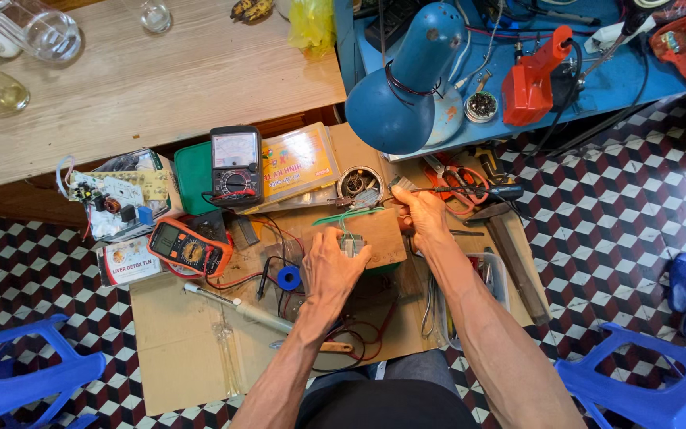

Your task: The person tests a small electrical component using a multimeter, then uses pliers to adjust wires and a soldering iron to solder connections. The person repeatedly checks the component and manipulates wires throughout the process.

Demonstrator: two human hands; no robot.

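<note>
We sit over a cardboard sheet (176,349) on the tiled floor, working on a small component (352,245) that rests on a wooden block (379,234) at the centre. Our left hand (331,270) presses down on the component, its grip clenched on it; our right hand (425,216), at two o'clock of the block, grasps a black-handled tool (478,191). The orange multimeter (188,248) lies unused at nine o'clock, so we judge the work is midway, with testing yet to come.

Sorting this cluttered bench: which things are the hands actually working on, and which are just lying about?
In use:
left hand on small grey part
wooden block
right hand at the block's far edge

Lying about:
orange multimeter
black analogue meter
blue lamp
scissors
circuit board
</note>
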